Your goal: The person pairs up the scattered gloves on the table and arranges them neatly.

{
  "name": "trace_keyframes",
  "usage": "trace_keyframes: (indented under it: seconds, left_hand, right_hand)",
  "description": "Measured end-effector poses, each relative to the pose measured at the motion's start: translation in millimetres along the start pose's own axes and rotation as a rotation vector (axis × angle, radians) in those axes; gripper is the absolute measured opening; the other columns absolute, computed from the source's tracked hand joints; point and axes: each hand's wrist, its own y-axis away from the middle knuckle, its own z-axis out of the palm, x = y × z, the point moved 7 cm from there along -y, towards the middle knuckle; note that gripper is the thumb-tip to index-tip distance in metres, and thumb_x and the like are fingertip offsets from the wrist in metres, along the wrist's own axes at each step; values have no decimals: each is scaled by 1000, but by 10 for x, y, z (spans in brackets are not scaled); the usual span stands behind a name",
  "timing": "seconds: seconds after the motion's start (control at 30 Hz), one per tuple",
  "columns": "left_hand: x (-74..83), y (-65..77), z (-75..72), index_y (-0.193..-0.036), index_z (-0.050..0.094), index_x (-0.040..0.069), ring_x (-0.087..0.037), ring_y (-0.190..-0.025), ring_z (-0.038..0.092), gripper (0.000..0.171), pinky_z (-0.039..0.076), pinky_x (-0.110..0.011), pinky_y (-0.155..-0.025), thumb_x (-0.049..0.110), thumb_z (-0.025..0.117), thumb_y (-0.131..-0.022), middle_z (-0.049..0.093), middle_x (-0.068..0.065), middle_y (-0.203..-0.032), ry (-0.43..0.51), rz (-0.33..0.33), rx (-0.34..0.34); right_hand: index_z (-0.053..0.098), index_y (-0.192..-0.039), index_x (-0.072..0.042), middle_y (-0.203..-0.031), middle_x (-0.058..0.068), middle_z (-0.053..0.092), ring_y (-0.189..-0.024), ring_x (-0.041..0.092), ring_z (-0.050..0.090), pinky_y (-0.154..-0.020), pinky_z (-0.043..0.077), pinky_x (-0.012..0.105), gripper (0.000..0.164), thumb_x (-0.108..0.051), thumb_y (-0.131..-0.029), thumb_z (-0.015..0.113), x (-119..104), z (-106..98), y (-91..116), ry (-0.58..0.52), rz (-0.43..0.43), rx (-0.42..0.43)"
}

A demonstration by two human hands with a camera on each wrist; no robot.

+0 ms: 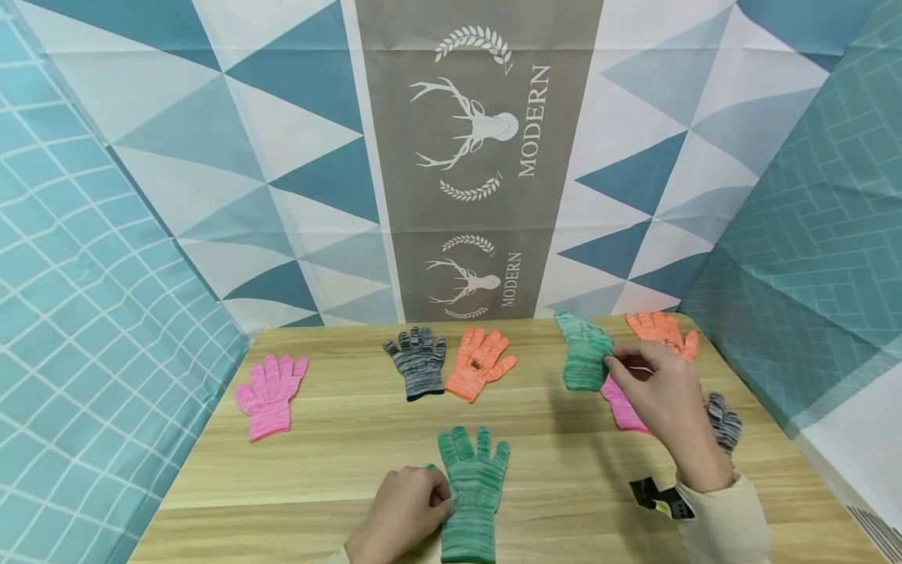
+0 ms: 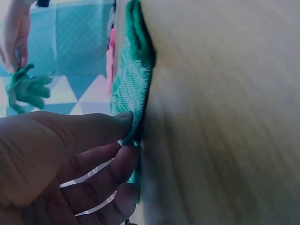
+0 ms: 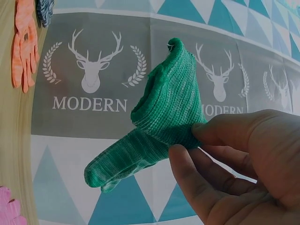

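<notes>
A green knit glove (image 1: 470,501) lies on the table with its fingers pointing away. My left hand (image 1: 405,509) pinches its left edge; in the left wrist view the thumb and forefinger grip the fabric (image 2: 133,79) close to the wood. Raised above the table at the right, a second green glove (image 1: 586,352) hangs from my right hand (image 1: 665,399). The right wrist view shows thumb and forefinger pinching that glove near its cuff (image 3: 171,98), its opening partly visible and its fingers drooping.
On the wooden table (image 1: 338,486) lie a pink glove (image 1: 270,395), a grey glove (image 1: 417,364) and an orange glove (image 1: 479,364). Behind my right arm are another orange (image 1: 662,330), pink (image 1: 623,407) and grey glove (image 1: 723,423). Patterned cloth walls (image 1: 296,157) enclose the table.
</notes>
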Motion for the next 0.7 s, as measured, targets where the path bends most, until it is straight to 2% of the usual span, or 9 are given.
trace_keyframes:
  seconds: [0.13,0.37,0.57,0.7]
  left_hand:
    - [19,-16,19,-84,74,20,2,-56,45,13,37,-25,-59,25,86,-82,53,18,-62,-62,-26,-4]
    - [40,-55,42,-92,73,20,-1,-57,46,24,35,-32,-61,35,88,-79,53,17,-62,-146,-63,21]
    - [48,-70,47,-90,73,21,-8,-63,59,30,38,-36,-59,41,90,-75,65,9,-70,-189,-82,53]
    - [42,-79,53,-94,73,19,-12,-67,64,37,42,-38,-59,46,89,-75,69,5,-76,-201,-94,46]
  right_hand:
    - [77,-97,-4,-90,10,75,-80,26,72,-74,43,-3,14,2,-85,80,-41,10,3,-8,-40,10]
    - [76,-95,-3,-89,10,74,-79,26,72,-75,45,-2,16,6,-83,80,-82,57,14,-24,-75,3]
    - [75,-96,-5,-89,7,74,-79,24,73,-74,49,2,16,5,-84,79,-144,99,46,-29,-109,-21]
    - [75,-95,-6,-88,5,73,-77,21,72,-72,52,7,16,4,-83,80,-183,146,68,-23,-143,-30]
